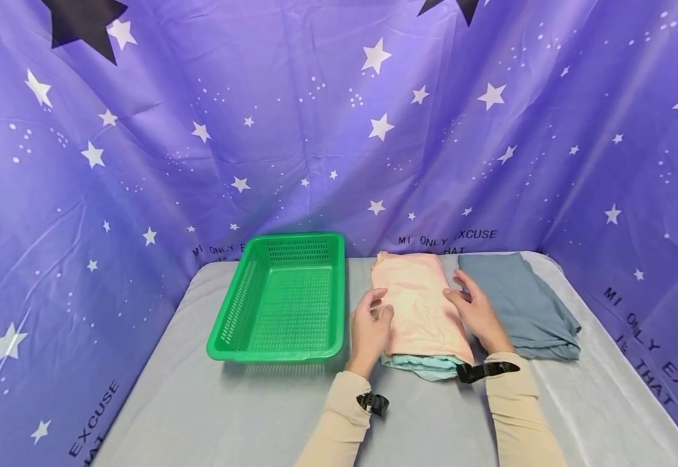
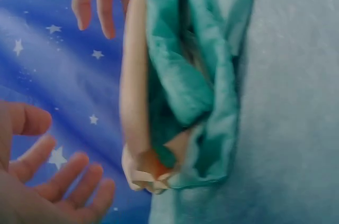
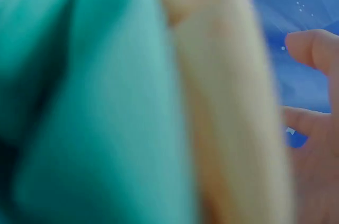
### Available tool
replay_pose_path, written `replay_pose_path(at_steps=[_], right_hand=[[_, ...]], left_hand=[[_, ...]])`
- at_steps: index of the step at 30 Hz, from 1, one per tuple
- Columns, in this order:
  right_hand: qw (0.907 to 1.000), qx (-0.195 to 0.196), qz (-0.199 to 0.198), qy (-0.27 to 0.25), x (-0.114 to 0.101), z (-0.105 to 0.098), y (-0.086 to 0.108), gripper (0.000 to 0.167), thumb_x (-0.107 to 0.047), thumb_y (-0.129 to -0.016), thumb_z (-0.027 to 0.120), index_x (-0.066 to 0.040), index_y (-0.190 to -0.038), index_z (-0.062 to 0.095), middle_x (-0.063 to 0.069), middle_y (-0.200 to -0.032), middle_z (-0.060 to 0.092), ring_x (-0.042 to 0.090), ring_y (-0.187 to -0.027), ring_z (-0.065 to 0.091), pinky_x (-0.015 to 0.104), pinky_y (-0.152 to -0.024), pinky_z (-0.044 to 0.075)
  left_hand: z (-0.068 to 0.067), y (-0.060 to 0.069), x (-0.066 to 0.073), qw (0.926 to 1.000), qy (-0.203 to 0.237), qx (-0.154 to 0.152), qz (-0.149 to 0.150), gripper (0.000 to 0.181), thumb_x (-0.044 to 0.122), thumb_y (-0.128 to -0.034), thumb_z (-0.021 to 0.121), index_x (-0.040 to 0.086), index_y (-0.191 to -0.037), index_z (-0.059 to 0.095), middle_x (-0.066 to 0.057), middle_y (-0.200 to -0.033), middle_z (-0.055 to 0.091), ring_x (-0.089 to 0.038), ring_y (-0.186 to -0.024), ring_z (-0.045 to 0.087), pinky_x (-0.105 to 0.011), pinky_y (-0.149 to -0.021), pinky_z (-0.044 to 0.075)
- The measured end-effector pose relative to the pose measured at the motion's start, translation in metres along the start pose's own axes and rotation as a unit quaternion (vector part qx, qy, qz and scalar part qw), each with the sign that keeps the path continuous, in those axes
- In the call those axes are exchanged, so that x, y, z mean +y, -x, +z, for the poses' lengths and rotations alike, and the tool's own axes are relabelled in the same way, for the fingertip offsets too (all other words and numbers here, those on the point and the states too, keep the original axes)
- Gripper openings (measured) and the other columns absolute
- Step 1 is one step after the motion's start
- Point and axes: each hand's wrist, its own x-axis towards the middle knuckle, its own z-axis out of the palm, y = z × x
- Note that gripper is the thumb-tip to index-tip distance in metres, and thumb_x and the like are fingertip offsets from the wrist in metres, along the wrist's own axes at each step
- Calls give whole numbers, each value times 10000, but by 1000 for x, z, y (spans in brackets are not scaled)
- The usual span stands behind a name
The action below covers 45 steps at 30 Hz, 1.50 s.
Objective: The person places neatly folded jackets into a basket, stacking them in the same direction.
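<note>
A folded peach cloth (image 1: 420,301) lies on top of a folded teal cloth (image 1: 423,365), whose edge shows at the front. On the stack's left side is the left hand (image 1: 370,331), fingers loosely bent and holding nothing. The right hand (image 1: 481,318) is at the right side, thumb and fingers apart, near the peach edge. In the left wrist view the left hand (image 2: 53,181) stands apart from the layered peach (image 2: 136,75) and teal folds (image 2: 183,86). The right wrist view shows the right hand (image 3: 318,139) beside the blurred peach cloth (image 3: 228,91), its grip empty.
A green plastic basket (image 1: 339,311) stands to the left of the cloths on the light grey table (image 1: 245,415). A folded blue-grey cloth (image 1: 520,301) lies at the right, close to the right hand. Purple star-printed fabric (image 1: 315,130) hangs behind and on both sides.
</note>
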Motion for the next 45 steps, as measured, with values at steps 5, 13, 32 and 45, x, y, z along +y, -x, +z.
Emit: replay_pose_path(at_steps=[5, 13, 32, 45], right_hand=[[9991, -53, 408, 113, 6, 4, -5, 789, -393, -1056, 543, -105, -1656, 118, 255, -1664, 239, 464, -1492, 316, 586, -1213, 288], [9932, -492, 945, 479, 7, 11, -9, 828, -424, -1062, 508, -57, -1649, 54, 293, -1653, 211, 482, -1535, 192, 633, -1235, 190], [9880, -699, 1313, 416, 17, 16, -6, 743, -381, -1080, 467, 43, -1607, 161, 323, -1505, 420, 388, -1198, 579, 449, -981, 494], [9904, -779, 1007, 539, 15, 17, -5, 612, -249, -1075, 512, 115, -1522, 306, 317, -1379, 536, 325, -1108, 623, 409, -935, 501]], left_hand=[[4, 3, -11, 9967, -663, 40, -469, 409, 115, -913, 678, 132, -1321, 655, -101, -1353, 650, -318, -1238, 627, -503, -1024, 515], [3, 4, -18, 9910, -848, -320, -981, 546, 191, -909, 680, 136, -1440, 561, -129, -1365, 619, -329, -1218, 621, -515, -1001, 517], [-1, 0, -27, 9618, 1086, -860, -2363, 836, 215, -911, 702, 98, -1611, 260, -205, -1385, 629, -264, -1139, 692, -435, -992, 558], [7, -1, -31, 9503, 1182, -1132, -2650, 822, 215, -921, 720, 53, -1592, 272, -166, -1300, 660, -191, -963, 720, -337, -864, 575]])
